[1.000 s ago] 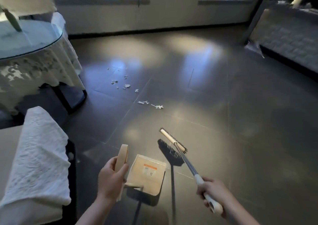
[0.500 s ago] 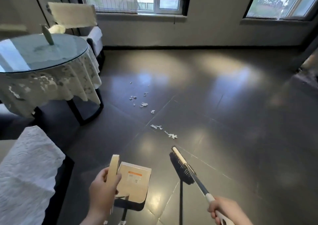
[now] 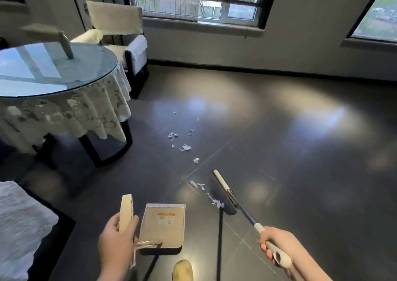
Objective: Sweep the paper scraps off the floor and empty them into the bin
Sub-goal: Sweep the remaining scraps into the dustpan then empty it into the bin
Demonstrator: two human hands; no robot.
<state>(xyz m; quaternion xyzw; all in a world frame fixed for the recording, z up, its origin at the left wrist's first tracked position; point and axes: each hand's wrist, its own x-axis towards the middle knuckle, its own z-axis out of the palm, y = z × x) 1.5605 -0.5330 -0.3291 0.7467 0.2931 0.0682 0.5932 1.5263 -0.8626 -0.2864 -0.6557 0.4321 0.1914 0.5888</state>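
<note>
The left hand (image 3: 117,241) gripped the dustpan (image 3: 164,225) by its upright handle, the right hand (image 3: 277,245) clenched round the broom (image 3: 227,194) – its head sat just beside the nearest paper scraps (image 3: 196,184), others strewn across the dark floor (image 3: 279,151) towards the tabletop (image 3: 43,72)

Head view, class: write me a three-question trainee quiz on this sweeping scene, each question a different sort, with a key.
1. True or false: the paper scraps already lie in the dustpan.
2. Which hand holds the broom? A left hand B right hand
3. Fill in: the scraps lie on the floor beside the round ____.

Key: 1 false; 2 B; 3 table.
</note>
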